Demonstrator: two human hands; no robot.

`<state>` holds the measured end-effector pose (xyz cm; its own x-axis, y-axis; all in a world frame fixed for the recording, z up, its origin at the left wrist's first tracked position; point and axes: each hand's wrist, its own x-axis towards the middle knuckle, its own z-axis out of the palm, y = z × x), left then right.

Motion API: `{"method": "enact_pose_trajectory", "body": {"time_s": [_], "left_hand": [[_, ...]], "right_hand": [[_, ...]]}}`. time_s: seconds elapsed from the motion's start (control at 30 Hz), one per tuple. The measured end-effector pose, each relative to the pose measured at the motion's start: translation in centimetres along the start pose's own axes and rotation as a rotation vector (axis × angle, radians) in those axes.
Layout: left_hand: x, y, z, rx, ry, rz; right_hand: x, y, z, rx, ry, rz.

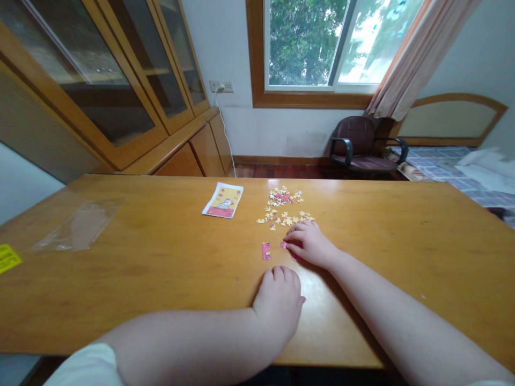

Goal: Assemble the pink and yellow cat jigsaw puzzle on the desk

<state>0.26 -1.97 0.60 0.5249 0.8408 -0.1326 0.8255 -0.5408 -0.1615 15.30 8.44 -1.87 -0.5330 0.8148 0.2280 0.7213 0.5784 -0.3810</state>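
With the right hand (310, 244) pinching 1 pink piece (283, 245) and the left hand (279, 301) curled, contents unclear, a stray bump could split the joined pink section (265, 251).

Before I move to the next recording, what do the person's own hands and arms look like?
The left hand and right hand are gloveless; no watch or bracelet shows. The left forearm and right forearm are bare. The left sleeve is pale greenish-white; only a sliver of right sleeve shows.

Pale, faintly greenish short sleeves (90, 367) leave both forearms (185, 340) and the fingers (298, 235) bare
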Motion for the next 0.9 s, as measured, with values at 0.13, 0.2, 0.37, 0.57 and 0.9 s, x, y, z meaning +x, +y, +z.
{"method": "enact_pose_trajectory", "body": {"time_s": [0.13,0.2,0.37,0.57,0.9], "left_hand": [[-0.1,0.1,0.1,0.007,0.009,-0.004],[-0.1,0.1,0.1,0.012,0.012,-0.005],[-0.1,0.2,0.2,0.041,0.015,0.002],[-0.1,0.3,0.3,0.043,0.027,0.008],[0.4,-0.3,0.0,-0.028,0.046,-0.008]], "right_hand": [[0.0,-0.1,-0.1,0.001,-0.011,-0.005],[0.0,-0.2,-0.2,0.004,-0.015,-0.008],[0.0,-0.3,-0.2,0.010,-0.022,-0.015],[0.0,0.6,-0.4,-0.021,0.062,0.045],[0.0,2.1,-0.3,0.091,0.192,0.102]]}}
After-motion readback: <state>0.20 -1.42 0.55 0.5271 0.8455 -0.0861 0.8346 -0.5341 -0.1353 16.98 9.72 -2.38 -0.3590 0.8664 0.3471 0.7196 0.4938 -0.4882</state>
